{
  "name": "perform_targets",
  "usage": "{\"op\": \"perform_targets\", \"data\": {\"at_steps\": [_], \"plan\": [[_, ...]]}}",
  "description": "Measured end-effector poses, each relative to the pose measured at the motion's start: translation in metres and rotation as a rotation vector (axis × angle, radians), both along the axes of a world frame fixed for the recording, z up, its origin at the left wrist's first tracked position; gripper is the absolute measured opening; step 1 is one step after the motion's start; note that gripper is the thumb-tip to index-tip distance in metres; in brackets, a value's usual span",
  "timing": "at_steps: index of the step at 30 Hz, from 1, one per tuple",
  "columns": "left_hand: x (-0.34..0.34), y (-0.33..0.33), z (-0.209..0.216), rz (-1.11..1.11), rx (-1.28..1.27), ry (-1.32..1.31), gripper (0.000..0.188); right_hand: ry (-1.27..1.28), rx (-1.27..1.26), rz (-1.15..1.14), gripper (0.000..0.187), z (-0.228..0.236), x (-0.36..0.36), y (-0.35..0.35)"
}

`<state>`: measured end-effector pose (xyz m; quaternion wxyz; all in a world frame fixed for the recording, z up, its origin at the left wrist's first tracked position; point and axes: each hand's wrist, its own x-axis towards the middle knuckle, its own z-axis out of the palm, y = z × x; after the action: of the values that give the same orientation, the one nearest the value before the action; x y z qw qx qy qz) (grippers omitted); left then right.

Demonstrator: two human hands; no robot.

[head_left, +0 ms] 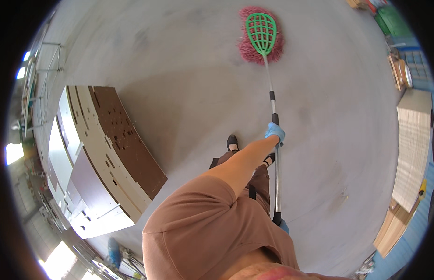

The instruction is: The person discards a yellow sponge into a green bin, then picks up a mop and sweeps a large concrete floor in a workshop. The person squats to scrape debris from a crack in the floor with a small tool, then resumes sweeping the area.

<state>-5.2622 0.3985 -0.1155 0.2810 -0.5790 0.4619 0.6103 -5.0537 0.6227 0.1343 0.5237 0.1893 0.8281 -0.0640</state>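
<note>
A dust mop lies with its pink fringed head (247, 50) flat on the grey floor at the far middle. Its green slotted frame (261, 32) is joined to a metal telescopic handle (278, 182) that runs back toward my body. My left hand (275, 133), in a light blue glove, is closed round the handle below its upper black collar. Lower down, my right hand (284, 226), also gloved in blue, is at the black end grip (276, 218); my shirt hides most of it, and only a sliver shows.
A stack of white and brown boards (128, 144) stands on the left. Along the right wall are pale panels (410, 144), wooden planks (392, 228) and a green bin (394, 22). A metal rail frame (51, 56) stands far left. My feet (232, 142) are beside the handle.
</note>
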Motion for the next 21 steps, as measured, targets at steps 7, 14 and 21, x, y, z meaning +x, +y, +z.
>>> {"op": "perform_targets", "data": {"at_steps": [7, 14, 21], "plan": [[-0.006, 0.075, 0.014, -0.132, 0.063, 0.176, 0.028, 0.036, -0.024, -0.180, 0.057, 0.015, 0.030, 0.024], [0.036, 0.093, 0.027, 0.061, 0.036, 0.262, 0.030, 0.017, -0.122, -0.175, 0.056, -0.012, 0.068, 0.105], [0.113, 0.041, 0.033, 0.381, -0.027, 0.257, 0.038, 0.029, -0.359, 0.074, 0.053, -0.027, 0.063, 0.156]]}}
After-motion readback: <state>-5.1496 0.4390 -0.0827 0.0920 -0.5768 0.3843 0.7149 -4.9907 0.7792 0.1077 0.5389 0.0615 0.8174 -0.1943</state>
